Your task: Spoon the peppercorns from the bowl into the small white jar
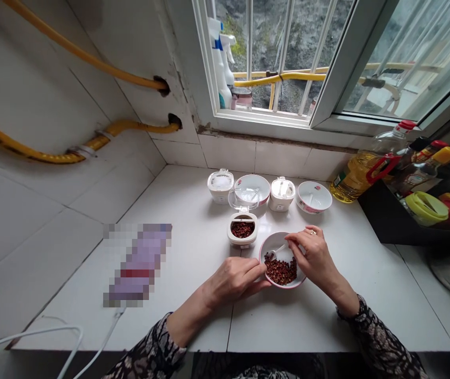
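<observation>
A white bowl with a pink rim (pixel 276 238) holds a heap of dark red peppercorns (pixel 282 272). My left hand (pixel 237 276) grips this bowl by its left side, thumb at the rim. In my right hand (pixel 312 251) a small white spoon (pixel 277 252) is pinched by its handle, its tip down among the peppercorns. Just behind my left hand stands a white seasoning jar (pixel 242 243), its clear lid (pixel 243 199) raised, with more peppercorns inside.
Along the back stand two lidded white jars, one on the left (pixel 221 195) and another (pixel 282 197), plus two flowered bowls (pixel 262 184) (pixel 315 197). An oil bottle (pixel 353 176) and a black rack (pixel 382 221) of bottles stand right. A blurred purple object (pixel 141 258) with a white cable lies left.
</observation>
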Motion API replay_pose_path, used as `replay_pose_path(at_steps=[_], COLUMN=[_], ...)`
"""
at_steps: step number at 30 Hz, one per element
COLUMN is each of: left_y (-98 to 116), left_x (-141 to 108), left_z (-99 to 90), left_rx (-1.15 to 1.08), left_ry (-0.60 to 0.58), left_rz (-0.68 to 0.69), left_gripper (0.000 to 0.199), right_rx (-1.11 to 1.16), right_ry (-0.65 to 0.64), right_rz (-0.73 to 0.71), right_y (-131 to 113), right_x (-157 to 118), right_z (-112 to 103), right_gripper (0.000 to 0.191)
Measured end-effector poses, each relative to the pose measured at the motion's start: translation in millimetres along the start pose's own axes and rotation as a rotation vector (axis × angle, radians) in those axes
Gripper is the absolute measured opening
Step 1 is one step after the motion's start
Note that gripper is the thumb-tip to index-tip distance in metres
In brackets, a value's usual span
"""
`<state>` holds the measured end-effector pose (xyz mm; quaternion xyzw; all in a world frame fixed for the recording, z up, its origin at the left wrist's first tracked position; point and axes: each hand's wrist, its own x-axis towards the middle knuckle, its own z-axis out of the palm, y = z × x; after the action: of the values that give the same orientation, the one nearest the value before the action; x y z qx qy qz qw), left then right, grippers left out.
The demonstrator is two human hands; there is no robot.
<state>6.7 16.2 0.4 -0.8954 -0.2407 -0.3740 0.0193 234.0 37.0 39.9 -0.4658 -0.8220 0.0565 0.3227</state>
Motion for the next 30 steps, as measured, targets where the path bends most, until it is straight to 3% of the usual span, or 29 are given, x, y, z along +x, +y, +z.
replay_pose_path(at_steps=[4,11,30], left_y=[-0.2,-1.0,-0.4], left_x=[-1.4,-1.1,-1.4], left_z=[0.8,0.2,1.5], left_rx=[-0.007,-0.006,-0.002], left_ry=[0.000,0.003,0.000], left_rz=[-0.005,0.007,-0.008], left_gripper=[0.029,0.025,0.028], right_rx=[0.092,0.132,0.133], right_ry=[0.014,0.051,0.098], right_rz=[0.055,0.110,0.182], right_y=[-4.0,1.4,5.7], right_x=[-1.0,-3.3,-6.9], right_z=[7.9,-2.0,2.3], right_gripper=[0.019,0.018,0.019])
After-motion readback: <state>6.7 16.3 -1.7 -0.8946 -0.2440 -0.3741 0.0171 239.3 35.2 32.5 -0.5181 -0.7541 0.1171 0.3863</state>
